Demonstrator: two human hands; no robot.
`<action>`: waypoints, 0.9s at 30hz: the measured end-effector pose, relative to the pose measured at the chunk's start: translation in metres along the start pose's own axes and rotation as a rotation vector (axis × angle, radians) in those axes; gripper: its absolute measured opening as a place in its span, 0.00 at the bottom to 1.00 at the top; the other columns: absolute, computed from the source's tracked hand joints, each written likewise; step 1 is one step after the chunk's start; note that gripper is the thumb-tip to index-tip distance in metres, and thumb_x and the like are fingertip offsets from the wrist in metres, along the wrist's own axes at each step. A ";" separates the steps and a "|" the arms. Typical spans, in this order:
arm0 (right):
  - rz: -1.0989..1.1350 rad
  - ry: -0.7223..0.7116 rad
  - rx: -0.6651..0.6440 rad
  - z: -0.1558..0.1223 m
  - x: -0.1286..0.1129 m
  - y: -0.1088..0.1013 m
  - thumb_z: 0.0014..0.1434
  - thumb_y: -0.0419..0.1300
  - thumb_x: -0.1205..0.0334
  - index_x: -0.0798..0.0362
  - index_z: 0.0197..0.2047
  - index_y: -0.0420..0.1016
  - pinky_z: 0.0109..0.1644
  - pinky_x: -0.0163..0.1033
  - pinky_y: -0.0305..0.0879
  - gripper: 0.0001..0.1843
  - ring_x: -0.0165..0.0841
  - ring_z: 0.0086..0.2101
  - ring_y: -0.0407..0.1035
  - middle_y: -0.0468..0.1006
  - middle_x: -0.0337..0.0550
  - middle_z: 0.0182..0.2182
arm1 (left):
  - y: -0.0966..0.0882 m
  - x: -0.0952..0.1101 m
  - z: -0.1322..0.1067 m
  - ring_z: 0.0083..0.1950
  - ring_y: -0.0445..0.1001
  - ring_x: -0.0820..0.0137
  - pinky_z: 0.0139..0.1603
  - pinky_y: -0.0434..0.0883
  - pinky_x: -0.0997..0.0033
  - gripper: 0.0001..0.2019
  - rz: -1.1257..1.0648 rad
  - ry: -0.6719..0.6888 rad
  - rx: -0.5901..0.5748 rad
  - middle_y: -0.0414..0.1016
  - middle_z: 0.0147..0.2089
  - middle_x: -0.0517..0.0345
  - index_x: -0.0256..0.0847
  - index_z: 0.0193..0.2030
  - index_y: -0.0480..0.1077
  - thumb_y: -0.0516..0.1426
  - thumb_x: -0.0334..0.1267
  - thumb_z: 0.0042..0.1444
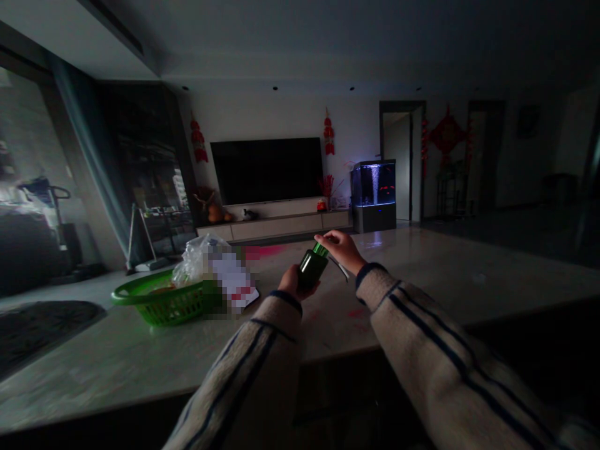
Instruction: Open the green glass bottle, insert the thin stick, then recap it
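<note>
My left hand is wrapped round a dark green, glossy bottle, holding it tilted above the table. At its upper end is a lighter green cap, which the fingers of my right hand pinch. Whether the cap is seated on the bottle or lifted a little, I cannot tell. A thin pale strip shows just below my right hand; the dim light hides what it belongs to.
The pale table spreads beneath both hands. To the left sit a green plastic basket and a clear plastic bag, beside a partly blurred phone-like object. Beyond are a television and a lit fish tank.
</note>
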State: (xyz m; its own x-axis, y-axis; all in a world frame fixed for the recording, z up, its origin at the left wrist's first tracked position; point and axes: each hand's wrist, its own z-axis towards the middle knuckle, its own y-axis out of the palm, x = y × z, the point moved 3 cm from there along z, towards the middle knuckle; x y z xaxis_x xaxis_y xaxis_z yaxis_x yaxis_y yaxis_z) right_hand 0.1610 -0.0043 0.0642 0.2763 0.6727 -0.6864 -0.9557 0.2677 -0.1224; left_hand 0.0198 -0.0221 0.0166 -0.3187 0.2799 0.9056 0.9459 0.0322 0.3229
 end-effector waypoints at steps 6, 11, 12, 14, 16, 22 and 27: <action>0.099 -0.013 -0.062 0.000 0.000 0.002 0.44 0.58 0.42 0.54 0.30 0.72 0.30 0.34 0.58 0.22 0.29 0.26 0.64 0.71 0.39 0.23 | -0.001 0.000 0.000 0.19 0.69 0.67 0.13 0.65 0.72 0.15 -0.040 0.004 -0.002 0.68 0.23 0.52 0.35 0.43 0.64 0.42 0.39 0.57; 0.107 -0.031 -0.069 0.001 -0.001 0.001 0.45 0.58 0.43 0.54 0.33 0.73 0.32 0.35 0.59 0.22 0.29 0.27 0.64 0.72 0.40 0.26 | -0.005 0.000 0.008 0.21 0.71 0.66 0.16 0.67 0.70 0.16 -0.127 0.004 -0.025 0.70 0.26 0.51 0.37 0.46 0.63 0.42 0.41 0.57; 0.114 -0.030 -0.073 0.001 -0.001 0.001 0.45 0.58 0.43 0.54 0.34 0.73 0.32 0.35 0.59 0.22 0.29 0.27 0.63 0.72 0.40 0.26 | -0.005 -0.001 0.010 0.22 0.71 0.66 0.16 0.67 0.70 0.16 -0.151 0.001 -0.032 0.71 0.27 0.50 0.38 0.47 0.63 0.42 0.41 0.57; 0.126 -0.034 -0.078 0.002 -0.002 0.001 0.44 0.58 0.43 0.54 0.34 0.73 0.32 0.34 0.58 0.22 0.29 0.27 0.63 0.71 0.39 0.25 | -0.007 -0.001 0.013 0.23 0.72 0.65 0.17 0.68 0.69 0.16 -0.182 0.000 -0.039 0.72 0.29 0.49 0.39 0.48 0.62 0.42 0.42 0.57; 0.135 -0.040 -0.081 0.002 -0.002 0.000 0.44 0.58 0.43 0.54 0.34 0.73 0.31 0.34 0.58 0.22 0.28 0.26 0.62 0.70 0.39 0.24 | -0.008 0.000 0.014 0.24 0.73 0.65 0.18 0.68 0.69 0.17 -0.194 0.008 -0.034 0.72 0.30 0.49 0.39 0.48 0.62 0.43 0.42 0.57; 0.122 -0.036 -0.087 0.004 0.001 0.000 0.44 0.59 0.43 0.54 0.34 0.72 0.30 0.33 0.57 0.22 0.27 0.25 0.60 0.67 0.36 0.23 | -0.010 0.004 0.012 0.24 0.73 0.65 0.16 0.67 0.70 0.16 -0.228 0.025 -0.037 0.72 0.30 0.49 0.38 0.48 0.62 0.43 0.41 0.57; 0.109 -0.052 -0.093 0.004 0.002 0.000 0.44 0.59 0.45 0.54 0.32 0.71 0.30 0.33 0.58 0.20 0.27 0.26 0.61 0.68 0.37 0.23 | -0.012 0.006 0.010 0.24 0.73 0.65 0.16 0.67 0.71 0.16 -0.239 0.038 -0.016 0.72 0.29 0.49 0.38 0.48 0.62 0.43 0.41 0.57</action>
State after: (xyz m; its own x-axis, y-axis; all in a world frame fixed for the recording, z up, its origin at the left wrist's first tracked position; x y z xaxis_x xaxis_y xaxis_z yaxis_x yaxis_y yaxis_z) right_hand 0.1622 0.0000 0.0658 0.1733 0.7300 -0.6611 -0.9849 0.1278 -0.1170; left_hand 0.0073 -0.0111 0.0156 -0.5356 0.2296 0.8126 0.8424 0.0779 0.5333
